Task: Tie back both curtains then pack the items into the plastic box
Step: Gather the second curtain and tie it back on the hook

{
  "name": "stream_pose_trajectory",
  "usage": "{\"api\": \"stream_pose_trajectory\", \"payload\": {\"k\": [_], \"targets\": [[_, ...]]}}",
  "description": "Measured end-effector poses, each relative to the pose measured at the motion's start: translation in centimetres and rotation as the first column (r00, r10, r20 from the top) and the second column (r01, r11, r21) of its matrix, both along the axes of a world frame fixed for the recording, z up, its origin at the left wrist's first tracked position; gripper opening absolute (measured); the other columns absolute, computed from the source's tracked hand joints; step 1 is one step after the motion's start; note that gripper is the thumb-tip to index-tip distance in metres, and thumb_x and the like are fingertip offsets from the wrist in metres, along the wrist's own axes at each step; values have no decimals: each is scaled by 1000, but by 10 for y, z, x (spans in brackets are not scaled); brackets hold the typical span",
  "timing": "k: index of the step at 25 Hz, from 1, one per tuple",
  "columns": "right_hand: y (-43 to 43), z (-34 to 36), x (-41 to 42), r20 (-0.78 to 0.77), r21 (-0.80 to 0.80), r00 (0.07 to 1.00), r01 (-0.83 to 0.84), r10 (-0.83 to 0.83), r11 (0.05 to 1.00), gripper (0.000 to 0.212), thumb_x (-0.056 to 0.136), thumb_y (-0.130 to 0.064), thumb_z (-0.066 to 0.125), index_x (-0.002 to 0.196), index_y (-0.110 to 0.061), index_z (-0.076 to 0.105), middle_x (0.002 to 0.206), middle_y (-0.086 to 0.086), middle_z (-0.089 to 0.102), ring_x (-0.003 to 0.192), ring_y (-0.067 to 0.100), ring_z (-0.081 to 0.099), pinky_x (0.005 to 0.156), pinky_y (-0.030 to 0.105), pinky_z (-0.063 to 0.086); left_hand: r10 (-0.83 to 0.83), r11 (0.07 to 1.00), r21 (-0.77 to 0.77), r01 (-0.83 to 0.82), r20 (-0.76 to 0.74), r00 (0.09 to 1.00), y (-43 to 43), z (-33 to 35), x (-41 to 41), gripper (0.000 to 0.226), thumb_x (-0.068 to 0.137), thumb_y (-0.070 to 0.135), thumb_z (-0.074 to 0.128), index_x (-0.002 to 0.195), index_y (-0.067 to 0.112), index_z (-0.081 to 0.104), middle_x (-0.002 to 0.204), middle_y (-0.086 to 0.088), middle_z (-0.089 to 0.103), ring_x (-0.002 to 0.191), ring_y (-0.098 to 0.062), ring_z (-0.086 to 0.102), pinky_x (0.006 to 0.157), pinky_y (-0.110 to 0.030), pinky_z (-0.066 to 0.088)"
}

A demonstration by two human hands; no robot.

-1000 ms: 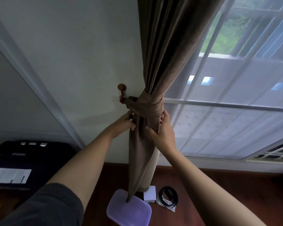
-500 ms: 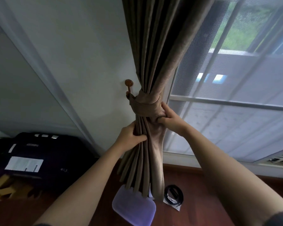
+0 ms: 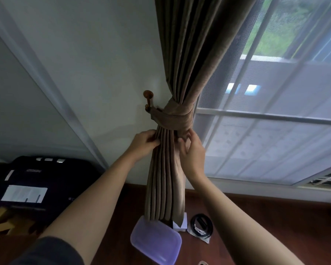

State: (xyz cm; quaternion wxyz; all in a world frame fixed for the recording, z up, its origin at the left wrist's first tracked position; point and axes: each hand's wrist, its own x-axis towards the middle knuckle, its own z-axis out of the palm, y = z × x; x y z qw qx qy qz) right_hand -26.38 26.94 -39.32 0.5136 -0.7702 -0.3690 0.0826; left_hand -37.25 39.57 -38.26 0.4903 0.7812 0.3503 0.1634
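Observation:
A brown curtain [image 3: 187, 54] hangs gathered beside the window, cinched by a matching tieback band [image 3: 174, 120] looped onto a wooden wall hook [image 3: 148, 100]. Just under the band, my left hand [image 3: 144, 143] pinches the pleats on the left side. My right hand [image 3: 191, 152] grips the folds on the right, fingers curled up against the band. On the floor below sits a plastic box with a purple lid [image 3: 156, 243], a small white box [image 3: 181, 225] partly hidden by the curtain's hem, and a coiled black cable in a clear bag [image 3: 200, 227].
A dark suitcase [image 3: 36, 180] with a white paper label lies on the floor at left. Yellow wooden pieces [image 3: 0, 220] sit beside it. The window with a mesh screen [image 3: 266, 121] fills the right side. Reddish wooden floor [image 3: 275, 222] runs under the sill.
My left hand rose from lower on the pleats to just under the band. My right hand slid from gripping the band to the folds below it. The pleats now hang straighter.

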Motion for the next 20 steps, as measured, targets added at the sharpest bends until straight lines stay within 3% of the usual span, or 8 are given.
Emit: {"api": "stream_pose_trajectory", "payload": {"k": [2,5,8,10,12,15,17,20], "targets": [[7,6,3,55,-67,998,12,-8,998,25,91,-20,55,114,-9,57,103,8,67,96,26,60,73,25,37,22,992,126,-25,22,1000,-6,-3,-2,16,86,3,59,73,12,59,62,7,56,55,5,53,55,-14,37],[19,16,9,157,-202,988,24,8,979,19,93,-20,49,95,-2,55,92,19,67,85,40,58,63,33,28,99,957,270,-111,59,993,-20,-11,-5,27,84,2,59,59,7,49,48,7,41,43,-4,42,48,-20,28],[30,21,14,212,-305,968,-61,130,950,19,93,-10,42,98,4,53,95,28,64,86,47,55,63,33,25,186,894,397,-208,95,978,-37,-15,-7,33,82,2,58,55,10,43,47,-2,42,43,-17,42,48,-27,30],[33,25,18,206,-301,957,-136,204,944,18,91,-4,40,98,6,53,93,30,63,84,49,54,63,33,27,233,814,527,-243,87,969,-55,-16,-5,24,81,3,60,60,5,49,54,-13,53,49,-26,50,50,-29,35],[32,28,25,181,-296,946,-207,268,932,18,89,1,40,98,7,54,92,30,64,85,47,56,64,31,29,250,757,606,-245,78,965,-74,-17,-1,18,81,4,63,65,4,55,61,-12,58,52,-24,53,51,-25,35],[35,35,44,127,-365,925,-292,358,884,19,91,0,41,102,6,55,99,26,66,93,43,58,68,28,31,254,746,621,-238,64,965,-77,-13,5,16,83,4,61,68,2,57,64,-15,60,55,-28,56,55,-24,33],[33,34,58,114,-390,928,-286,354,875,18,93,-10,47,105,0,58,102,19,69,98,37,62,72,29,39,270,780,582,-230,18,963,-64,-11,5,15,85,9,59,72,1,57,69,-16,61,61,-31,58,57,-28,40],[10,29,55,17,-231,987,-151,159,961,28,90,-23,60,111,-6,59,101,10,70,92,23,66,82,32,51,265,915,290,-282,96,959,-46,-6,-4,23,85,15,59,107,7,62,103,-6,62,91,-17,59,79,-30,51]]}}
